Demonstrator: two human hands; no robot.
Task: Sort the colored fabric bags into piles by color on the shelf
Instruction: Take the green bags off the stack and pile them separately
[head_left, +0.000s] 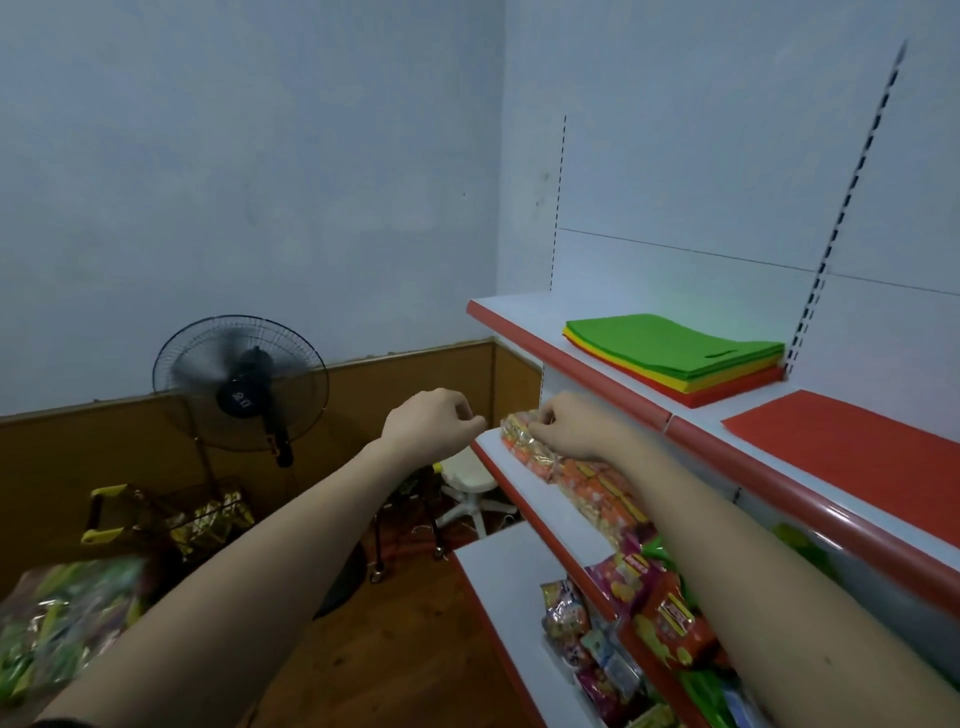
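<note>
Mixed stack: the fabric bags (675, 353) lie flat on the top shelf (613, 371), green on top, yellow then red beneath, all unsorted
Red bag: one red bag (852, 441) lies alone to the right on the same shelf, which I take as the red pile begun
My left hand (431, 423): fingers curled in, holding nothing, in the air just off the shelf end
My right hand (566, 423): fingertips curled down onto a snack packet (524, 441) on the lower shelf; whether I pinch it or only touch it I cannot tell
Doing it well: lift both hands to the stack, peel only the green layer by its near edge, lay it apart from the red
</note>
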